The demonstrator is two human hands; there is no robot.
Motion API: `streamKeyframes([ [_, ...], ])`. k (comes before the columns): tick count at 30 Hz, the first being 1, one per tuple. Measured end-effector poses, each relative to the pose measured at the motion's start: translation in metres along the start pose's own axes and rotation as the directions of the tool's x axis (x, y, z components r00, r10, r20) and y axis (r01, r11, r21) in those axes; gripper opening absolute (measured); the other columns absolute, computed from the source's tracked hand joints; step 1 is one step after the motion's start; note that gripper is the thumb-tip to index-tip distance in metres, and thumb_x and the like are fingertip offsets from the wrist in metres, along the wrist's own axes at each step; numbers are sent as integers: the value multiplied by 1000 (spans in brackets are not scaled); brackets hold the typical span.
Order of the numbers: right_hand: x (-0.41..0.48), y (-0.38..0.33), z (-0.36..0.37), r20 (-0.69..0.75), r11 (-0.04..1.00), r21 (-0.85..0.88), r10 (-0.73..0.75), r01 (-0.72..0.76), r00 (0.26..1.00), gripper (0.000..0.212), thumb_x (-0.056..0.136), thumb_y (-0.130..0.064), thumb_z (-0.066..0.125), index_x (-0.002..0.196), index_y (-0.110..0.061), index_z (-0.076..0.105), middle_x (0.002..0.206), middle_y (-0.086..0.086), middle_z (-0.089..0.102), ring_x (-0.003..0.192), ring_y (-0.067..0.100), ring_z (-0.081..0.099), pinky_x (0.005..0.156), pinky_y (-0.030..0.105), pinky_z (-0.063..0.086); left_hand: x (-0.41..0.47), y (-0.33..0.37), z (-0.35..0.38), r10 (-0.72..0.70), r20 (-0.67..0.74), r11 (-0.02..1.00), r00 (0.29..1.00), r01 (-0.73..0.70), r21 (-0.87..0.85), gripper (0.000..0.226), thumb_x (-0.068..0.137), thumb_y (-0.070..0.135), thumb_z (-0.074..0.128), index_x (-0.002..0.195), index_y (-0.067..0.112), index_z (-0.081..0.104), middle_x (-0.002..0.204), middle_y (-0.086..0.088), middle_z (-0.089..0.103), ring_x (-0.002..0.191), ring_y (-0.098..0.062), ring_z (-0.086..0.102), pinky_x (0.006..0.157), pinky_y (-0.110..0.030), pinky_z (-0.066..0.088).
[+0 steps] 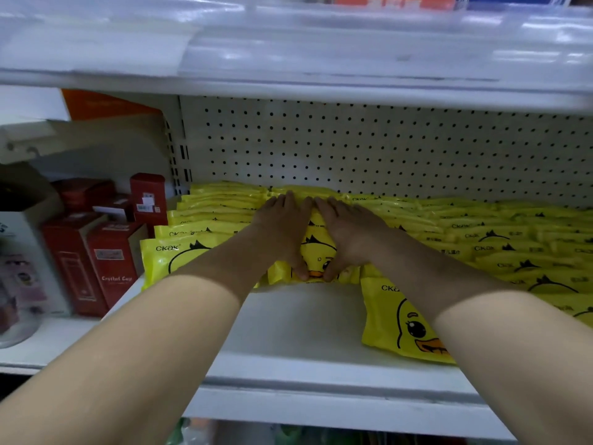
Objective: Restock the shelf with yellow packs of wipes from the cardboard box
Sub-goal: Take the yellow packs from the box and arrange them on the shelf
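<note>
Rows of yellow wipe packs with a duck face fill the white shelf point(298, 319), leaning back toward the pegboard. My left hand point(282, 229) and my right hand point(348, 232) lie side by side over the middle row of packs point(316, 248). Fingers stretch over the tops of the packs and both thumbs press on the front pack near the duck's beak. A left row point(179, 252) stands beside my left forearm. One pack point(401, 319) lies flatter at the front right, partly under my right forearm. The cardboard box is out of view.
Red boxes point(99, 261) stand on the neighbouring shelf section to the left. A white pegboard back wall point(385, 149) closes the shelf behind the packs. An upper shelf edge point(288, 69) hangs low above my hands. Bare shelf surface lies in front of the middle row.
</note>
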State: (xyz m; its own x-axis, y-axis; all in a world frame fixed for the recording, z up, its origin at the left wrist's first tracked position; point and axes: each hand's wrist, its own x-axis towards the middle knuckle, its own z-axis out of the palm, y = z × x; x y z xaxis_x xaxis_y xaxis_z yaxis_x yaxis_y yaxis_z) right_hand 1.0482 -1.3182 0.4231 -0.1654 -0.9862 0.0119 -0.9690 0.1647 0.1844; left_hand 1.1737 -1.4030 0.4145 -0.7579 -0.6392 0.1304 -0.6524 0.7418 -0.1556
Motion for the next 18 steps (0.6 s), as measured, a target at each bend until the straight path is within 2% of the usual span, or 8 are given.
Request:
streamKeyframes([
  [10, 3, 2, 2, 10, 999, -31, 17, -16, 1000, 151, 54, -65, 85, 155, -16, -18, 165, 10, -4, 152, 25, 5, 122, 42, 6, 5, -5, 5, 24, -7, 1000, 1000, -23, 13, 148, 34, 68, 87, 151, 18, 10, 147, -13, 32, 139, -30, 33, 114, -40, 29],
  [13, 5, 2, -2, 21, 998, -53, 17, -16, 1000, 149, 55, -66, 84, 155, -16, -15, 165, 9, -1, 152, 25, 10, 123, 44, 9, 9, -6, 2, 42, 5, 999, 999, -42, 4, 146, 35, 68, 87, 151, 18, 14, 141, -12, 39, 132, -29, 40, 109, -39, 35],
  [18, 0, -4, -4, 7, 996, -85, 16, -15, 1000, 148, 55, -66, 84, 155, -13, -11, 164, 12, 4, 150, 29, 15, 122, 47, 13, 4, -2, -1, 25, 18, 1000, 1000, -25, 14, 143, 36, 67, 87, 149, 18, 16, 137, -12, 41, 129, -30, 41, 109, -40, 34],
])
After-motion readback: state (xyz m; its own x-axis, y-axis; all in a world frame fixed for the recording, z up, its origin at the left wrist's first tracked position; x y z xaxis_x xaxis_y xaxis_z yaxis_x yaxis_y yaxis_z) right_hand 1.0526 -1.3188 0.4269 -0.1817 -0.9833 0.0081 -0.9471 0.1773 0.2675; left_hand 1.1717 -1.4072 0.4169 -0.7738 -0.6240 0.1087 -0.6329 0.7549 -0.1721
